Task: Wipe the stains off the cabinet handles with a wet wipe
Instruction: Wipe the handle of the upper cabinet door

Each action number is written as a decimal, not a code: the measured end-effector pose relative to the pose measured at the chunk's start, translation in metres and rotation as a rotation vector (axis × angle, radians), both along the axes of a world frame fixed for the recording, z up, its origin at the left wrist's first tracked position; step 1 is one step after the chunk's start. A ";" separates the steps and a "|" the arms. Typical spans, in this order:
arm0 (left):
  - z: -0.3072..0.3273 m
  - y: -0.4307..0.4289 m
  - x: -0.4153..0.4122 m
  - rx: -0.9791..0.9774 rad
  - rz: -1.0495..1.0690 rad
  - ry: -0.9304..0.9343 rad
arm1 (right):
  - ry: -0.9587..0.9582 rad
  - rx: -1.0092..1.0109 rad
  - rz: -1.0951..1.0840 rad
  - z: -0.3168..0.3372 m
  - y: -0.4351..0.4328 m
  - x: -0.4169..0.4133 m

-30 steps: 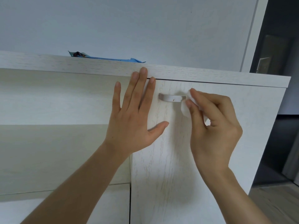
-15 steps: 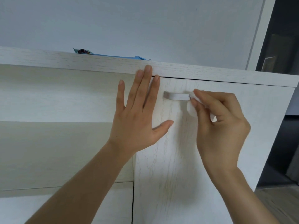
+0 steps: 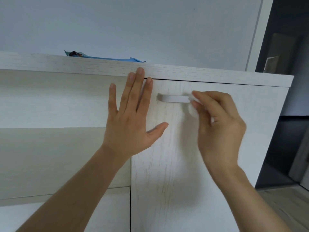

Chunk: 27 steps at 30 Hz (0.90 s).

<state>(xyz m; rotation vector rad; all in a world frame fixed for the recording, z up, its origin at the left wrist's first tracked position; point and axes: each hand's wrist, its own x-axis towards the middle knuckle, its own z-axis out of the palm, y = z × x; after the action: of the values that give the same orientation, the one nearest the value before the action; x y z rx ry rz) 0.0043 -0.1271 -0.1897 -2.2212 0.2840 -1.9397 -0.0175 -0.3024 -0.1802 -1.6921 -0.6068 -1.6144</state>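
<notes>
Forearms rise from the bottom edge toward a pale wood-grain cabinet door [image 3: 217,148]. Left hand [image 3: 132,124] lies flat and empty, fingers spread, fingertips touching the top panel's edge at the door's left corner. Right of it, the white handle [image 3: 173,98] runs horizontally. Right hand [image 3: 219,124] pinches a white wet wipe [image 3: 192,106] between thumb and fingers, pressed on the handle's right end.

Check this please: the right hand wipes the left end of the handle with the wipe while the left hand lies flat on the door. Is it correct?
Not quite. In the head view the right hand presses the wipe on the right end of the handle, not the left. The left hand does lie flat on the door.
</notes>
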 end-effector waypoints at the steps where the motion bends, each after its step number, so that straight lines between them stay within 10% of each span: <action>1: 0.000 0.000 0.000 0.000 0.003 0.005 | 0.027 0.046 -0.005 0.000 -0.009 0.002; 11: 0.000 -0.001 -0.001 0.008 0.006 -0.011 | 0.092 0.090 0.124 -0.001 -0.013 0.004; 18: 0.000 -0.001 -0.001 0.006 -0.012 -0.013 | 0.285 0.550 0.441 -0.006 -0.012 0.004; 27: -0.001 -0.001 0.001 0.003 -0.019 -0.018 | 0.109 0.311 0.303 -0.005 0.011 -0.006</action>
<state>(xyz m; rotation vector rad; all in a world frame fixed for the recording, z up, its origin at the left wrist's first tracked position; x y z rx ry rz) 0.0055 -0.1280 -0.1905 -2.2064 0.3067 -1.9667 -0.0236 -0.2910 -0.1850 -1.3757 -0.5011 -1.3156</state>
